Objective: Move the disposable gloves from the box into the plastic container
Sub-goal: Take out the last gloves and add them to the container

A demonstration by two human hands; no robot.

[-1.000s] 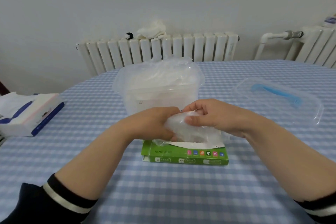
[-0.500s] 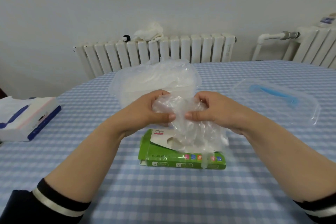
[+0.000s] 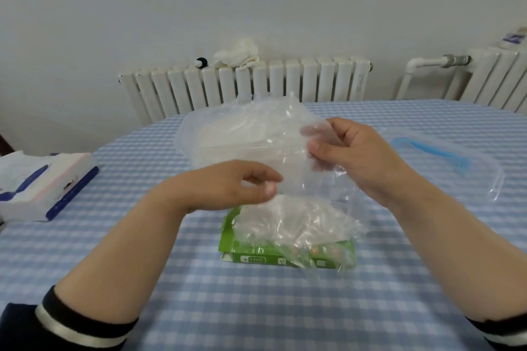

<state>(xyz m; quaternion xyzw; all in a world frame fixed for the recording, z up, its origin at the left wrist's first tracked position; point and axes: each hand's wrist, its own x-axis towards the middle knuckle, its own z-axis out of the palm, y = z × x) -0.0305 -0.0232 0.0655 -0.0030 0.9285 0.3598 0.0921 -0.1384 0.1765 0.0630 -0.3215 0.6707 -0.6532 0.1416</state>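
While my right hand (image 3: 353, 159) pinches a clear, crinkled disposable glove (image 3: 296, 168) above the flat green cardboard box (image 3: 285, 258), my left hand (image 3: 236, 188) pinches its lower edge, before the translucent plastic container (image 3: 216, 139).

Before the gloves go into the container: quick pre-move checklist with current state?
1. Right hand pinches the raised gloves: ok.
2. Left hand grip on the same gloves: cannot tell, fingertips blurred at the film.
3. Raised gloves free of the green box: not ok, film trails down onto the loose pile on the box.
4. Plastic container open: ok, the lid lies apart on the table.
5. Room left in the container: cannot tell, gloves already bulge above its rim.
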